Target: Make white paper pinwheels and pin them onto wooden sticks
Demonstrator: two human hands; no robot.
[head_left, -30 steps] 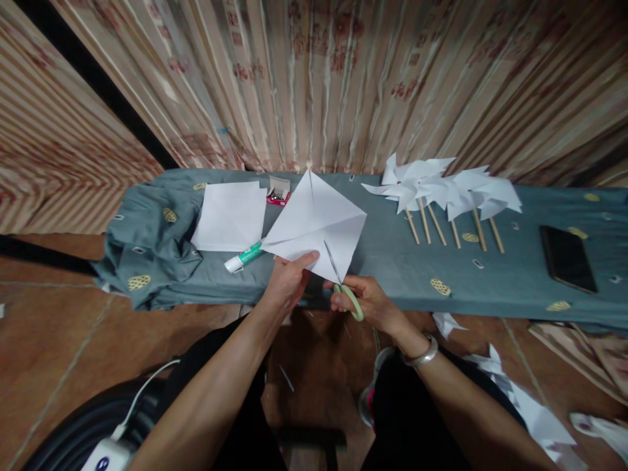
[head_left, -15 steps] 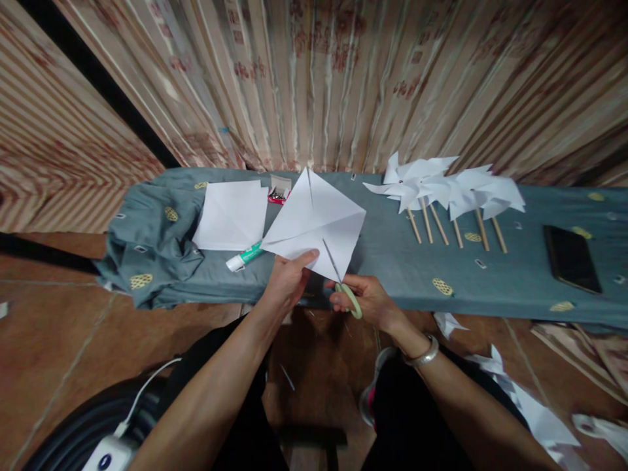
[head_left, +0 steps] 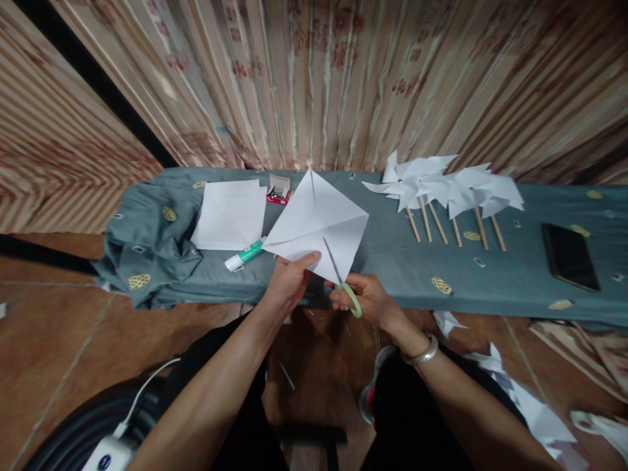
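Between thumb and fingers, my left hand (head_left: 293,278) grips a square white sheet of paper (head_left: 321,212) near its lower edge, with one corner turned toward me. Crease lines cross the sheet, and slits run in from its far and left corners. My right hand (head_left: 366,297) is closed on the scissors (head_left: 352,301) by their light green handles. Their blades lie along the near corner of the paper, pointing toward its middle. A glue stick (head_left: 245,254) with a green label and white cap rests just left of the sheet.
A stack of white paper (head_left: 229,216) and a small red box of metal pins (head_left: 279,190) lie on the cloth-covered bench (head_left: 392,275). Several paper pinwheels (head_left: 446,186) on wooden sticks and a black phone (head_left: 570,256) are to the right. Paper scraps (head_left: 532,405) litter the floor.
The paper has shifted very slightly to the right in my left hand. Both hands keep nearly the same place, and the scissors stay at the near corner.
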